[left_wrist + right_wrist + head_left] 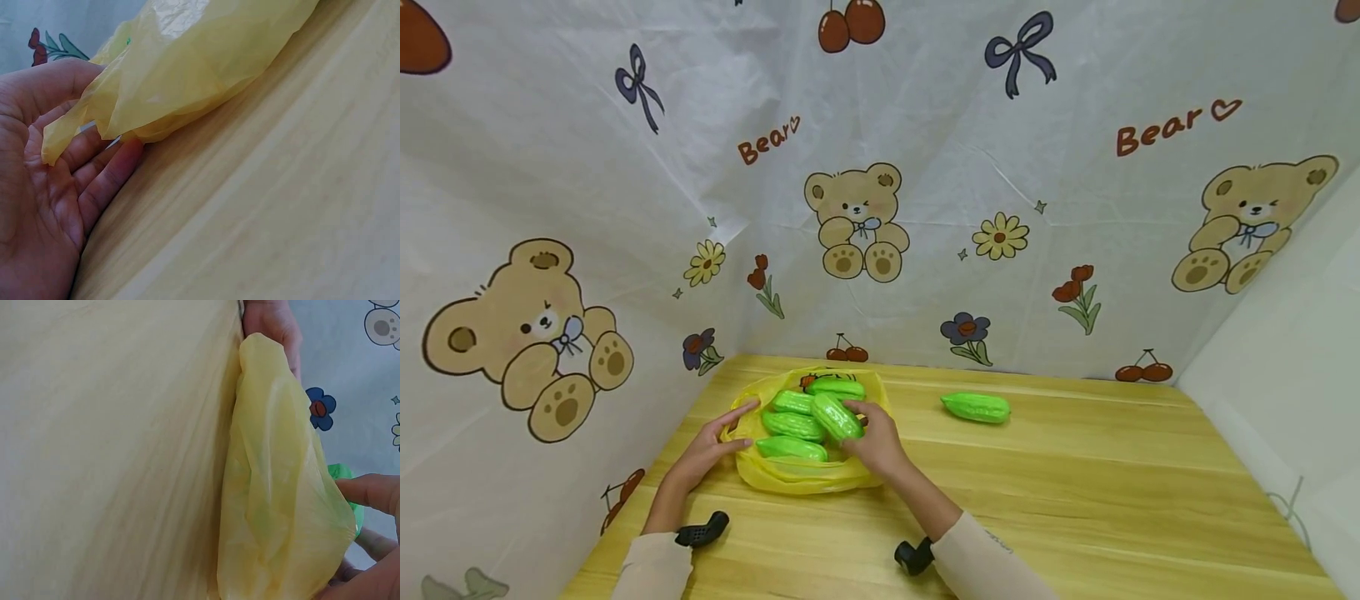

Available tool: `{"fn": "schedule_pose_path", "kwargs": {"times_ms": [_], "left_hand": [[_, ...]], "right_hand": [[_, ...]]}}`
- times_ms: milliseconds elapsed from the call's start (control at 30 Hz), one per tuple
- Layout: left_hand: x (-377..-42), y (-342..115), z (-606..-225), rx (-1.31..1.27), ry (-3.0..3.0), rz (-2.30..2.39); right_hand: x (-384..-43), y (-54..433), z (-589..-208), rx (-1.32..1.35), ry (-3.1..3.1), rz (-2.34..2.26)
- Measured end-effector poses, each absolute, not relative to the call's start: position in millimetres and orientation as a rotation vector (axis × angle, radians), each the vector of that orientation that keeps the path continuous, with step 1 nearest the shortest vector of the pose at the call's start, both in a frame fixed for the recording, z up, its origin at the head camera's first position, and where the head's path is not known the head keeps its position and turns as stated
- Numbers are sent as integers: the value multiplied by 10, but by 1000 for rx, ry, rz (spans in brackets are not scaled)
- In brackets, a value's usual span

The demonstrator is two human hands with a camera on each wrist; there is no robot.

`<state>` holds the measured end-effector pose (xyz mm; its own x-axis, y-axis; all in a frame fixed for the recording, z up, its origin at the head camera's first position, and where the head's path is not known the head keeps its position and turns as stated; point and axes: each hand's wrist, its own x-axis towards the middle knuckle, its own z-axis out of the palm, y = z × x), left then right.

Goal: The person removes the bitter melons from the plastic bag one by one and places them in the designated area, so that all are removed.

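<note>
A yellow plastic bag lies with its mouth turned up on the table, holding several bright green, ridged bitter melons. My left hand is at the bag's left side, fingers spread along the rim. Its fingers touch the film in the left wrist view, where a loose flap hangs over the palm. Over the bag's right side, my right hand grips the right end of a tilted bitter melon on top of the others. In the right wrist view, the bag hides most of that melon.
One more bitter melon lies on the wooden table to the right of the bag. A cloth printed with bears hangs behind and to the left. A pale wall borders the right side, with a thin cable near it.
</note>
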<state>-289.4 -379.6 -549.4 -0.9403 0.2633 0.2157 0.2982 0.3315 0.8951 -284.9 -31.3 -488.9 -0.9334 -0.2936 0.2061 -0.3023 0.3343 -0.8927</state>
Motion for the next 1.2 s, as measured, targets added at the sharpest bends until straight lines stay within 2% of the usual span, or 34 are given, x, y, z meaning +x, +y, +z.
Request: {"fn": "schedule_pose_path", "kwargs": {"times_ms": [700, 1200], "left_hand": [[-2904, -3777, -5499, -546, -2542, -1680], [-2889, -3783, -5483, -570, -2526, -1688]], "right_hand": [[-2709, -61, -4641, 784, -2476, 1727], [-2586, 231, -4448, 771, -2440, 1721]]}}
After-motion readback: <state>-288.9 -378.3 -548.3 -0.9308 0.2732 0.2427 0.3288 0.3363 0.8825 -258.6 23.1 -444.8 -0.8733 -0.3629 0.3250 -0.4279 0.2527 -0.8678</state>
